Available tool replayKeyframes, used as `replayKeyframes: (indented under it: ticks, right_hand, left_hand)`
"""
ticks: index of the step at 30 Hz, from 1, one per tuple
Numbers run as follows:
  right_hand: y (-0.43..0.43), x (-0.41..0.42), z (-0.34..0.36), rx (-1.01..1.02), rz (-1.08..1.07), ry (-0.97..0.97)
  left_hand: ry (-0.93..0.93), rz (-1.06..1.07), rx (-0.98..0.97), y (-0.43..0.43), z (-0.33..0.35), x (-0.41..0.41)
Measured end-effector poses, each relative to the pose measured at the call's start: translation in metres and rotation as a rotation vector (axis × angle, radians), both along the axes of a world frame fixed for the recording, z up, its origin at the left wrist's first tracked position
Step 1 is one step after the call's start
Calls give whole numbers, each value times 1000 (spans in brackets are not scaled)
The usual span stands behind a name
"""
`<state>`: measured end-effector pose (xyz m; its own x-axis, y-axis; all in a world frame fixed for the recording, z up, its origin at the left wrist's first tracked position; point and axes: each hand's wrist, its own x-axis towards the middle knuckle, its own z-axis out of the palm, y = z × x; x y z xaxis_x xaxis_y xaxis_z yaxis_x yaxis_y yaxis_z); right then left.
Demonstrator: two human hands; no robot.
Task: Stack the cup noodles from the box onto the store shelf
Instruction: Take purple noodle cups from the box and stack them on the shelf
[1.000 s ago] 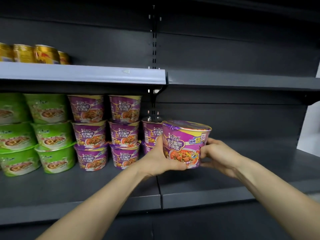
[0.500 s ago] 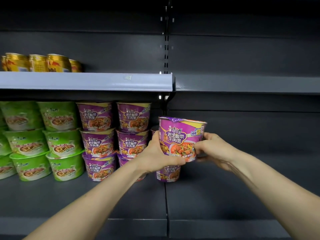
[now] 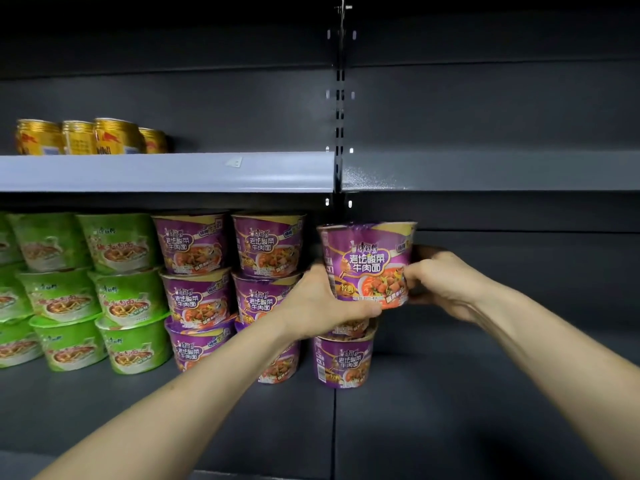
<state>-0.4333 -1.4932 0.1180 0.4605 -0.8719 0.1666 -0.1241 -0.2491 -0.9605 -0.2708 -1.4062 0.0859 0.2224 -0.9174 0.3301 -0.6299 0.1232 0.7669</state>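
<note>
Both my hands grip one purple cup noodle (image 3: 369, 261): my left hand (image 3: 320, 303) on its left side and base, my right hand (image 3: 440, 282) on its right side. The cup is upright at the top of a purple stack; a second cup beneath it is mostly hidden by my left hand, and a bottom purple cup (image 3: 343, 362) stands on the dark shelf (image 3: 450, 410). Just to the left stand two purple stacks (image 3: 228, 292), three cups high. The box is out of sight.
Green cup noodle stacks (image 3: 86, 289) fill the shelf's left part. Gold cans (image 3: 93, 136) stand on the upper shelf (image 3: 166, 171), close above the top cups. The shelf to the right of the held cup is bare.
I have lifted the purple cup up and slightly forward, from in front of the shelf to the top of the rightmost purple stack. Both hands kept their grip.
</note>
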Motion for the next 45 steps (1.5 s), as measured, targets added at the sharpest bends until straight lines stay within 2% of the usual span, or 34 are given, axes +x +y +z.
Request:
replayKeyframes:
  ticks: [7, 16, 24, 29, 34, 38, 41, 45]
  right_hand:
    - [-12, 1, 5, -19, 9, -62]
    - [-16, 1, 6, -66, 46, -14]
    - [-14, 2, 5, -141, 33, 19]
    - [-21, 8, 9, -92, 123, 44]
    - [-28, 5, 6, -114, 145, 36]
    - [-28, -5, 6, -33, 348, 80]
    - [-26, -15, 6, -36, 394, 166]
    - [-27, -36, 0, -109, 381, 90]
  left_hand:
    - [-53, -16, -50, 2, 16, -7]
    - [-13, -19, -46, 2, 19, -14]
    - [10, 76, -90, 2, 5, -10]
    - [-31, 34, -52, -3, 12, -5]
    - [17, -21, -28, -7, 14, -4]
    - [48, -55, -43, -6, 14, -1]
    - [55, -66, -64, -4, 11, -2]
    - [64, -65, -77, -6, 3, -14]
